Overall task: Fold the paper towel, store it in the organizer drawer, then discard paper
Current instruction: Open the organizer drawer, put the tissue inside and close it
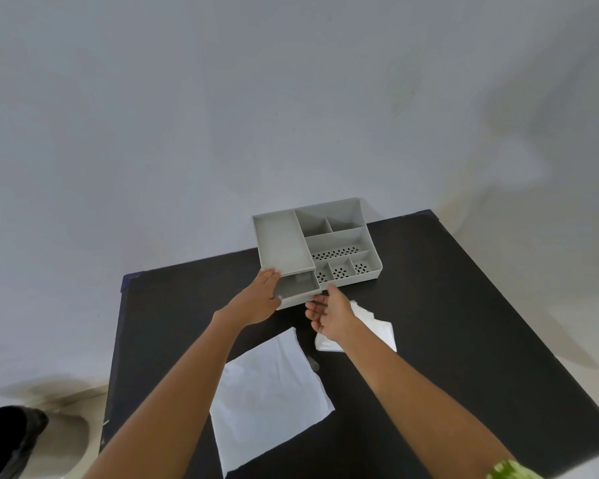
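A grey plastic organizer with several compartments stands at the far side of the black table. Its drawer at the front left is pulled partly out and looks empty. My left hand rests flat against the drawer's left side and the organizer's corner. My right hand hovers palm up, fingers apart, just in front of the drawer's front edge, holding nothing. A folded, slightly rumpled paper towel lies on the table under and right of my right hand. A flat white sheet of paper lies nearer me.
A dark bin stands on the floor at the lower left, beside the table. The table's far edge runs just behind the organizer, close to a pale wall. A green band shows on my right arm.
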